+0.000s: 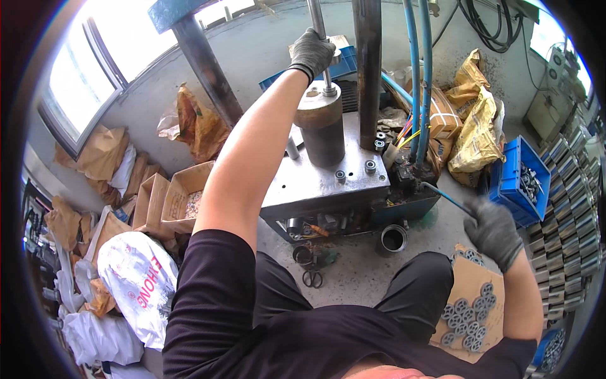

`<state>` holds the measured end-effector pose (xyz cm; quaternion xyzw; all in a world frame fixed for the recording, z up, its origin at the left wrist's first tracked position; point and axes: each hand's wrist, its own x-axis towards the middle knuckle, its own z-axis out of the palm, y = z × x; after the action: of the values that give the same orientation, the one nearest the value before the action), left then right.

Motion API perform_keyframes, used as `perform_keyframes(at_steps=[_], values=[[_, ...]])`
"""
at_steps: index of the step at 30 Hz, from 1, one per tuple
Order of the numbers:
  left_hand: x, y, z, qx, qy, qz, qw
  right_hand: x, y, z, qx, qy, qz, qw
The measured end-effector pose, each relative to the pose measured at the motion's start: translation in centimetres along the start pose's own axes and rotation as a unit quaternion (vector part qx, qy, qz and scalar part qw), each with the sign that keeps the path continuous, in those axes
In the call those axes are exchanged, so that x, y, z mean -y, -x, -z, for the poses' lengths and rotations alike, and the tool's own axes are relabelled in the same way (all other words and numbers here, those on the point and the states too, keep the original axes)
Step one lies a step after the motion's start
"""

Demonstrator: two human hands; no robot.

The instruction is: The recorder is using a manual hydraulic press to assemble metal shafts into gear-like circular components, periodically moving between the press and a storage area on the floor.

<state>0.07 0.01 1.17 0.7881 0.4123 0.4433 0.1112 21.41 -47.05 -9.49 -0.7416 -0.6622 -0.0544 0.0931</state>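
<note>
The left hand (310,52), in a grey glove, reached to the upper centre of the frame, its fingers wrapped around a thin upright metal rod (319,28) that rose from a rusty brown cylinder (322,129). That cylinder stood upright on the grey steel plate (315,183) of a press machine, just left of a dark vertical column (368,69). Two blue hoses (420,76) ran down at the column's right.

The right hand (494,230), also gloved, sat at the right of the frame, its fingers closed on a thin blue-handled rod (447,196) that pointed up and left toward the machine's base.

Below that hand, at the lower right, a cardboard sheet (470,284) carried a cluster of round grey metal parts (468,319). A blue bin (519,180) of metal pieces stood at the right edge. On the floor near centre lay scissors (312,278) and a short metal ring (394,239). Brown paper sacks (167,199) filled the left side.
</note>
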Motion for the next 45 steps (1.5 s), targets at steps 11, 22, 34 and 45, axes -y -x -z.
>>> perform_keyframes(at_steps=[11, 22, 34, 45], values=[[-0.8, 0.6, -0.4, 0.021, 0.024, -0.003, 0.999, 2.0, 6.3, -3.7, 0.165, -0.044, -0.01, 0.985], [-1.4, 0.9, 0.2, 0.027, 0.054, 0.025, 0.998, 1.9, 5.4, -2.9, 0.22, -0.036, -0.001, 0.975], [-1.1, 0.9, 0.2, 0.017, 0.025, 0.011, 0.999, 1.5, 5.3, -2.4, 0.129, -0.107, 0.008, 0.986], [-1.0, 1.2, 0.1, 0.026, 0.065, 0.017, 0.997, 1.3, -2.8, 0.4, -0.162, -0.095, 0.062, 0.98]])
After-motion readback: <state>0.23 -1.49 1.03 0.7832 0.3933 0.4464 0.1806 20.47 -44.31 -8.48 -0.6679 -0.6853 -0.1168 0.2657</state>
